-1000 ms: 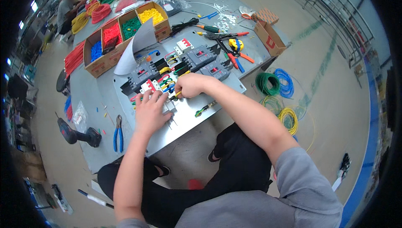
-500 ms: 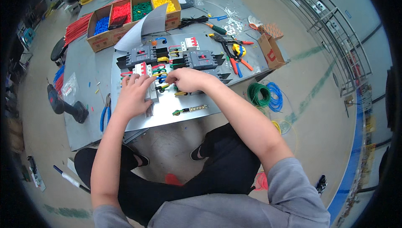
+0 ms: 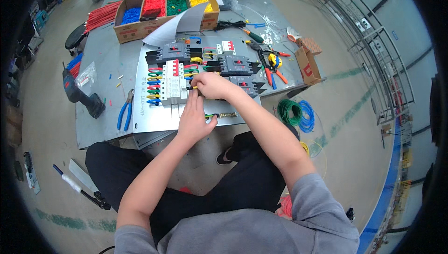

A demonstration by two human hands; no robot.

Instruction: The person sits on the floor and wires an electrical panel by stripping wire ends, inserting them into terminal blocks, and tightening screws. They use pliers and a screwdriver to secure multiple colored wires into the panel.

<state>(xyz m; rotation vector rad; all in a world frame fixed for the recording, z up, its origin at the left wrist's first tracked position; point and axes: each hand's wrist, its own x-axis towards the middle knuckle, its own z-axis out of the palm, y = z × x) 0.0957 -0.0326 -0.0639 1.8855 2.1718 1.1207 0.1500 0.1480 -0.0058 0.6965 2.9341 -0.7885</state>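
A metal mounting plate (image 3: 145, 120) carries a row of white circuit breakers (image 3: 173, 84) with red levers and short colored wires along both sides. Right of that row, my right hand (image 3: 213, 86) is closed in a pinch on a short black wire with a yellow sleeve (image 3: 192, 88). My left hand (image 3: 192, 117) reaches in from below, fingers stretched out and thumb apart, its fingertips beside the pinched wire. Dark molded-case breakers (image 3: 234, 65) sit on the plate beyond my right hand. A brass terminal strip (image 3: 227, 115) with a green-yellow end lies right of my left thumb.
Behind the plate stands a cardboard box (image 3: 140, 31) of blue, red, green and yellow sleeves, a curled paper sheet (image 3: 175, 26) before it. Blue-handled pliers (image 3: 125, 111) and a cordless drill (image 3: 81, 93) lie left. Cutters (image 3: 268, 65) and a yellow tape measure (image 3: 275, 60) lie right.
My left hand has moved right and nearer, off the white breakers to below my right hand. My right hand stays at the wires beside the breaker row. The whole view has shifted slightly.
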